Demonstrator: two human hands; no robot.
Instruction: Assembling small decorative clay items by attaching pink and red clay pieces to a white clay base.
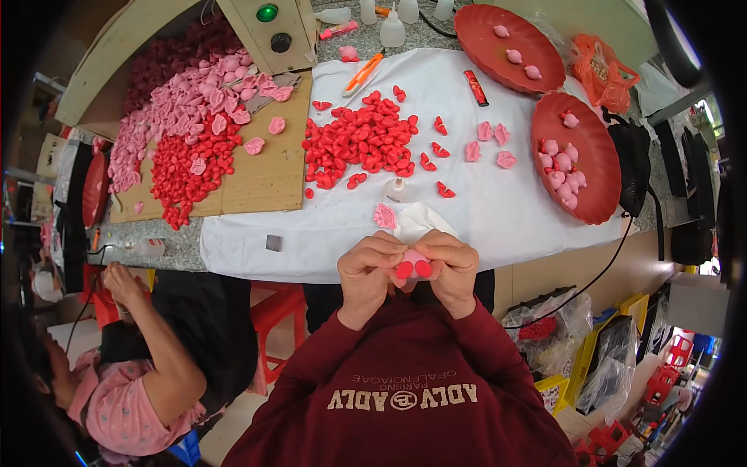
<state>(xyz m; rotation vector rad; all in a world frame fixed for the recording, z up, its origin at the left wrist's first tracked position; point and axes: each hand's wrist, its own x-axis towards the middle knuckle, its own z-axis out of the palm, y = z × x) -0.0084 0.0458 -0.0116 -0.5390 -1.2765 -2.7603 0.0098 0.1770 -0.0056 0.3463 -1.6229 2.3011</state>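
Both hands raised close to the chest, above the near edge of the desk with its white cloth. Left hand and right hand pressed together, each grip narrow and closed on one small pink piece with two red tips, pinched between the fingertips of both; red tips facing downward toward the maroon sweatshirt.

Just beyond the grip: a crumpled white tissue, a pink petal-like piece beside it, and a small white glue bottle. Farther out, a heap of red pieces on the cloth, with a few loose red and pink ones scattered to its right. Far right of the grip: two red shell-shaped trays, each carrying pink finished pieces. Far left: a brown board loaded with pink and red pieces. Beyond the heap: an orange-handled cutter and a red lighter.

Lower left of the grip: another person in a pink patterned top, one hand near the desk edge.
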